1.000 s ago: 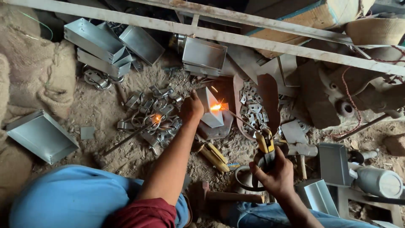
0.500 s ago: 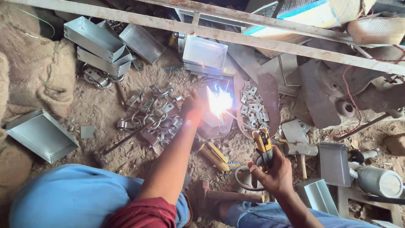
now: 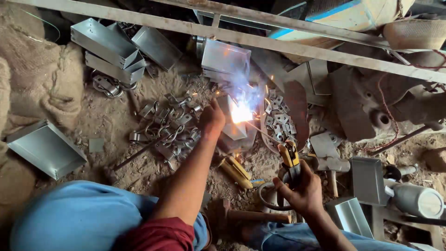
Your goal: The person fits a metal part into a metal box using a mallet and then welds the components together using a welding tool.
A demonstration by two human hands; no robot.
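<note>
R fingers wrapped tight on my electrode holder [image 3: 290,158], rod tip arcing on the box [image 3: 236,122]. L hand [image 3: 211,122] steadies the box on the dirt floor; can't tell its finger state. Judging: weld mid-run, seam unfinished. Finished boxes [image 3: 104,49] stacked further off.

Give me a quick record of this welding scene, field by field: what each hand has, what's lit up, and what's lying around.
Left hand: steadies a small metal piece on the dirt floor
Right hand: grips a yellow electrode holder, rod aimed at the piece
Arc: bright, with sparks and bluish smoke
Beside left hand: pile of metal clips
Upper left: stacked metal trays
Near knees: hammer, second yellow clamp
Posture: crouched, blue trousers
</note>
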